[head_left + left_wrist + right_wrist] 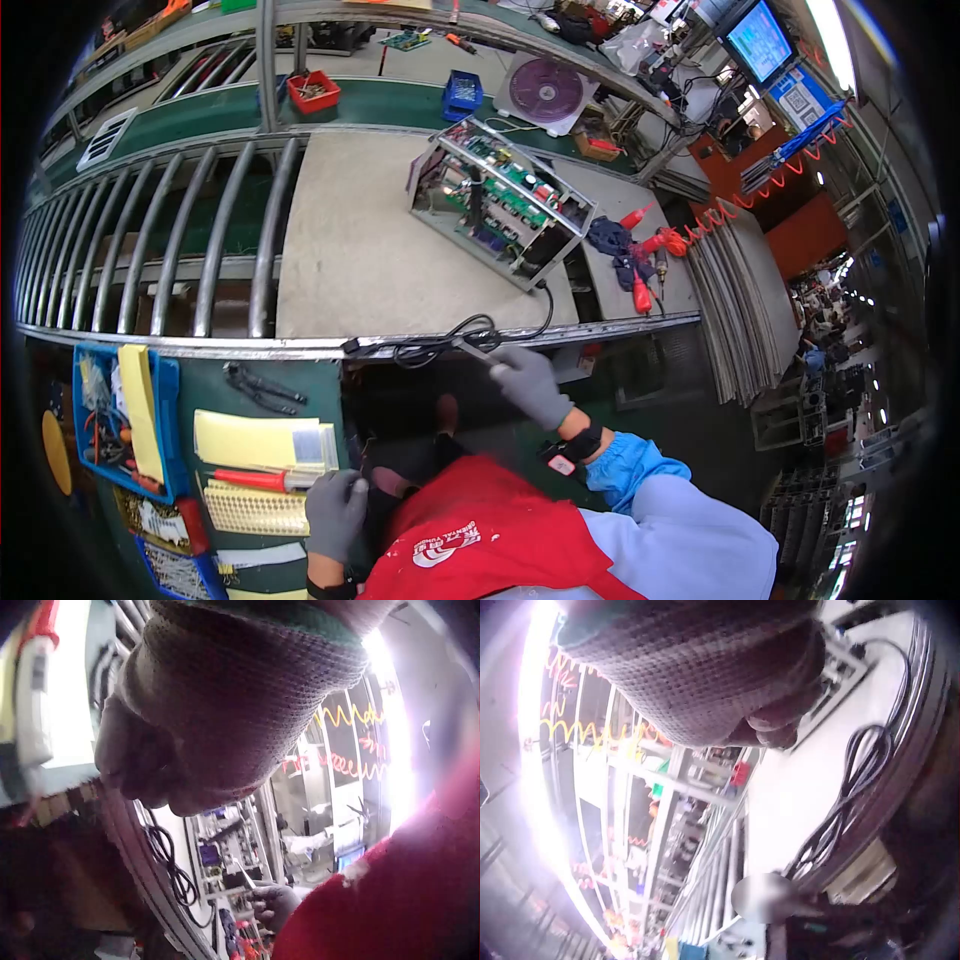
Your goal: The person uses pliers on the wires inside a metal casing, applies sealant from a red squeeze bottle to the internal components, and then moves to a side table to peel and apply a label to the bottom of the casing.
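Note:
My right hand [535,385], in a grey glove, grips a slim, pale, flat-looking tool [474,350]. The tool points toward the bench edge and overlaps a coiled black cable [440,345] in the head view; its exact kind I cannot tell. The cable runs to an open metal-framed unit with green circuit boards [510,195] on the bench. My gloved left hand [335,510] hangs loosely curled at the side table's edge, holding nothing. Just beside it lies a red-and-white stick-shaped tool [262,480]. In the left wrist view that tool [36,697] is apart from the fingers.
Metal rollers [205,240] adjoin the bench at left. The side table carries yellow sheets [245,440], black pliers [262,388] and a blue bin [172,420]. Red-handled power drivers [645,245] lie right of the unit. Stacked boards [740,300] stand further right.

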Demonstrator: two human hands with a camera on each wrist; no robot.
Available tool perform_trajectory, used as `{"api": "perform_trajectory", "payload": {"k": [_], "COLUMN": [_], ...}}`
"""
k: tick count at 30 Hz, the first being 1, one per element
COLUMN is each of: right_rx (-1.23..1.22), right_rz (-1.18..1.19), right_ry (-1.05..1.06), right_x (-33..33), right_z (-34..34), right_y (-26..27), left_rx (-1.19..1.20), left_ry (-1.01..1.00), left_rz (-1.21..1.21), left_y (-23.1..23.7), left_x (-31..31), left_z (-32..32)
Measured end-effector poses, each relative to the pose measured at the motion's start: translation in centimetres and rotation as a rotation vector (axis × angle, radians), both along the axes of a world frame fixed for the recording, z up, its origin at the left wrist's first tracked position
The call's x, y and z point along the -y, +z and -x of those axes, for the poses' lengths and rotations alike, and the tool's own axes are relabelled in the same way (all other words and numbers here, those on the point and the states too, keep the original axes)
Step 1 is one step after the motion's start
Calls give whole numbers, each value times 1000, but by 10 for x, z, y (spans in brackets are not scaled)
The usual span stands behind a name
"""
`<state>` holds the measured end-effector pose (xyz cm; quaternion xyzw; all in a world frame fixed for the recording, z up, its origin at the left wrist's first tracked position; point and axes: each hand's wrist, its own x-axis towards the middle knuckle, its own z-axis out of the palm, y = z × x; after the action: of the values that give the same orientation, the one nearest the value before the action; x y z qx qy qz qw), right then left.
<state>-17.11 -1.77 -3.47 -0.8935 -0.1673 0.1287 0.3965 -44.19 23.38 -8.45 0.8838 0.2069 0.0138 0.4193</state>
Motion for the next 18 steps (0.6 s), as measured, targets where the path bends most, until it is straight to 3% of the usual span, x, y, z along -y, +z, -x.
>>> {"api": "perform_trajectory", "payload": {"k": [3, 7, 10, 13, 18], "right_rx": [273, 544, 520, 532, 548], "right_rz": [61, 148, 150, 165, 142], "right_ry": [-176, -187, -227, -219, -207], "right_x": [59, 88, 85, 85, 81], "right_z": [-61, -117, -139, -156, -169], "right_y": [-40, -69, -80, -93, -99], "left_rx": [163, 236, 88, 108, 115], "left_ry": [-147, -268, -301, -298, -252], "left_rz": [25, 65, 188, 228, 145], "left_y": [10, -12, -25, -34, -53], "left_x": [19, 62, 96, 123, 147], "left_z": [-87, -202, -280, -345, -424]}}
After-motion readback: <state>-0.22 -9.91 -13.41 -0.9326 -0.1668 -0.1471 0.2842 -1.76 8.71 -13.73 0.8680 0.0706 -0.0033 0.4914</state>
